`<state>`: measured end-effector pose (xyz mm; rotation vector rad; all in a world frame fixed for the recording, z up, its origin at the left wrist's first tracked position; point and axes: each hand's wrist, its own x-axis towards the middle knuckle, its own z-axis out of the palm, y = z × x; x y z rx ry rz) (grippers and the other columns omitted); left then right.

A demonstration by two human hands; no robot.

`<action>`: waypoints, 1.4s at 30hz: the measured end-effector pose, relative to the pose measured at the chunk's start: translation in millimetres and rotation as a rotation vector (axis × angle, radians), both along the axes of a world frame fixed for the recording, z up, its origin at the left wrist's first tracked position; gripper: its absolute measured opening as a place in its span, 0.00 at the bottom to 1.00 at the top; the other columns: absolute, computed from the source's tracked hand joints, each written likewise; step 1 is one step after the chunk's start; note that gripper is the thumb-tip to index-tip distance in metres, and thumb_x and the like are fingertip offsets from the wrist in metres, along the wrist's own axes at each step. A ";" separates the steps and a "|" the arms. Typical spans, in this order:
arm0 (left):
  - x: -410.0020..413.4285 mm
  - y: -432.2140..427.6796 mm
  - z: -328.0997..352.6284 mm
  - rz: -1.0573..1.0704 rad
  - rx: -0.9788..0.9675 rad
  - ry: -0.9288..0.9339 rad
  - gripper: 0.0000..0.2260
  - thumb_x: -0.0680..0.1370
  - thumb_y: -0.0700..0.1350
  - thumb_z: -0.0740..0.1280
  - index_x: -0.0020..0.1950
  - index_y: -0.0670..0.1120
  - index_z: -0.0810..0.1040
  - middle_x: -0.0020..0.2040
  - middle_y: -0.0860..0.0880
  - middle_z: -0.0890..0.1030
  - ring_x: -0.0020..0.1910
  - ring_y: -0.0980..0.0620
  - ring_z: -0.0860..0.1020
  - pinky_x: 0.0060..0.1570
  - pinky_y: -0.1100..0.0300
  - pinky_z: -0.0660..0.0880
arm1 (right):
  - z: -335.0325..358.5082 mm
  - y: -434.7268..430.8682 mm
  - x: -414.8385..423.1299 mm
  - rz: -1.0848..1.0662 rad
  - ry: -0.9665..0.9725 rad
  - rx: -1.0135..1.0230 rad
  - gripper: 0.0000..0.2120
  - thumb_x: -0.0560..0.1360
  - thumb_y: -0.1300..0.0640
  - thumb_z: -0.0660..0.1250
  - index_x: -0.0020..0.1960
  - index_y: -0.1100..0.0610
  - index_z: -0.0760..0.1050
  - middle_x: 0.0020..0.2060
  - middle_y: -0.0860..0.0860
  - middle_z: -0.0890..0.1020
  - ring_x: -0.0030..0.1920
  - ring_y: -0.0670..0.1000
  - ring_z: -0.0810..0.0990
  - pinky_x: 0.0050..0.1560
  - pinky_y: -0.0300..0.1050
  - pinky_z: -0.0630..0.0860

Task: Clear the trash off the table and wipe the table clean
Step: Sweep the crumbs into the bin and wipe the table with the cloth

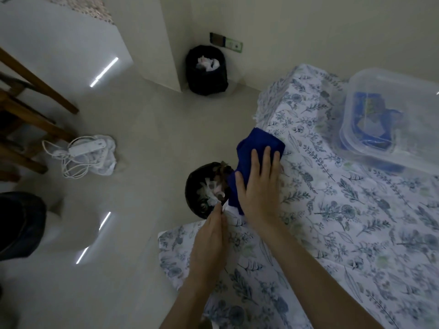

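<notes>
A table (356,233) under a white cloth with a blue leaf print fills the right side. My right hand (259,186) lies flat on a folded blue cloth (256,143) at the table's left edge; the cloth hangs partly over that edge. Just below the edge stands a small black bin (202,184) holding white scraps and brown bits. My left hand (209,241) is at the table edge beside the bin, fingers held together and pointing toward the bin's rim. Whether it holds anything is hidden.
A clear plastic box (392,119) with blue items inside sits at the table's far right. A second black bin (206,70) with white paper stands in the corner. A white power strip (88,148) with cables lies on the floor beside wooden chair legs (35,119).
</notes>
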<state>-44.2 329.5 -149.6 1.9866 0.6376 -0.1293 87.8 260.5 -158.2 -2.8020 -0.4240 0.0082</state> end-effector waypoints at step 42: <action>26.7 -106.2 11.1 -0.651 0.253 -0.327 0.20 0.82 0.52 0.51 0.68 0.43 0.68 0.74 0.44 0.63 0.72 0.47 0.63 0.67 0.55 0.68 | 27.4 -193.7 -143.6 -0.229 0.115 0.339 0.29 0.75 0.70 0.62 0.74 0.60 0.61 0.75 0.57 0.60 0.74 0.57 0.61 0.72 0.53 0.62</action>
